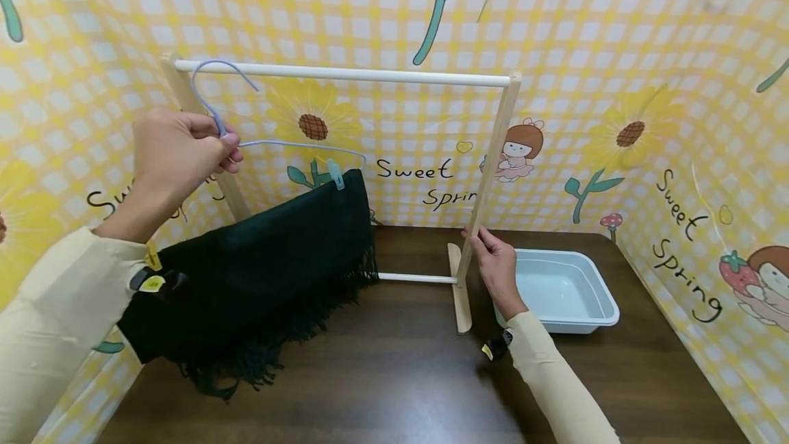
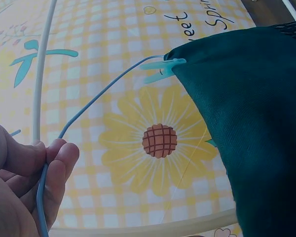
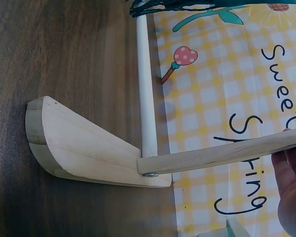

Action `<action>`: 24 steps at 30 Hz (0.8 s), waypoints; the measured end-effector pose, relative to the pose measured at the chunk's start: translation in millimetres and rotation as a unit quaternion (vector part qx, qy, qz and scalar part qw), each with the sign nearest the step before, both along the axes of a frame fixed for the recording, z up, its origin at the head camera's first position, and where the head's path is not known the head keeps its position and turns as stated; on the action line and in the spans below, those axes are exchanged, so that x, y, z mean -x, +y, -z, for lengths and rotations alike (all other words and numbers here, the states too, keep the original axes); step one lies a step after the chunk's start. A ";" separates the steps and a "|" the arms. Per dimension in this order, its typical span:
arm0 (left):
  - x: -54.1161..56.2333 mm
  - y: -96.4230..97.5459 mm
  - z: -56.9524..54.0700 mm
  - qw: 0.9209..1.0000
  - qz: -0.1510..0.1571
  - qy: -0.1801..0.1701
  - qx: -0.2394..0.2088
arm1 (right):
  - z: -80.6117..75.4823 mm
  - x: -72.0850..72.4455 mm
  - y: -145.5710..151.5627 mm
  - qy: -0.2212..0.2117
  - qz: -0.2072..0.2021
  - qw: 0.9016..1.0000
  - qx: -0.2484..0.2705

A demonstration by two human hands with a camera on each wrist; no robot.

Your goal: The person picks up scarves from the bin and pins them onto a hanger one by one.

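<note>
My left hand (image 1: pixel 181 149) pinches a thin lilac-blue wire clothes hanger (image 1: pixel 296 143) just below its hook. The hook rises in front of the left end of the rack's white top rail (image 1: pixel 370 75); whether they touch I cannot tell. From the hanger hangs a dark green fringed scarf (image 1: pixel 265 252), clipped by a teal clothespin (image 2: pixel 165 69) at one end and a yellow clothespin (image 1: pixel 152 257) at the other, partly behind my wrist. My right hand (image 1: pixel 498 267) holds the right wooden upright (image 1: pixel 493 163) of the small clothes rack, low down, with fingers partly hidden behind it.
A pale blue plastic basin (image 1: pixel 607 297) stands right of the rack on the dark wooden table (image 1: pixel 394 375). The rack's right foot (image 3: pixel 93 148) and white lower bar (image 3: pixel 147 89) sit at table level. Yellow checked cloth (image 1: pixel 616 33) encloses the back and sides.
</note>
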State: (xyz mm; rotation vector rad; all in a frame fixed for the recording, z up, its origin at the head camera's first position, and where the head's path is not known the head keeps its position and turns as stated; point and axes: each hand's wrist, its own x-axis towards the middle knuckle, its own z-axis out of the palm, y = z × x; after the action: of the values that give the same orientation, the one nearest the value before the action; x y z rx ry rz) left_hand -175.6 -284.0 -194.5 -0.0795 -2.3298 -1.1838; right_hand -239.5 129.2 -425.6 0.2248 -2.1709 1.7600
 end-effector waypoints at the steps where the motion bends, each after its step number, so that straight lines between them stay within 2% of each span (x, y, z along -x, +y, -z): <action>1: 0.1 -0.6 -0.6 1.000 0.000 0.002 0.001 | 0.4 0.3 0.1 0.000 0.000 1.000 0.000; 7: 0.3 -4.0 -4.8 1.000 0.005 -0.006 -0.013 | 0.5 1.1 0.6 -0.006 0.003 1.000 -0.001; 14: 0.6 -7.0 -9.3 0.999 0.027 -0.009 -0.044 | 0.5 2.5 -0.9 0.006 0.008 1.000 -0.003; 21: 3.7 -12.5 -9.6 0.999 0.021 -0.013 -0.037 | 28.4 23.2 4.3 0.005 0.022 1.000 0.019; 24: 6.1 -14.9 -9.9 0.999 0.021 -0.014 -0.043 | 31.6 24.4 5.6 0.012 0.025 0.999 0.018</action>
State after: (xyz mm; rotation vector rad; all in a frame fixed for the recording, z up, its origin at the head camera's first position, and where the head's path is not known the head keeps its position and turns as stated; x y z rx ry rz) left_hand -181.7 -298.8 -184.6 -0.0834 -2.3083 -1.3126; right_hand -263.9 134.7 -457.3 0.1794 -2.1070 1.7590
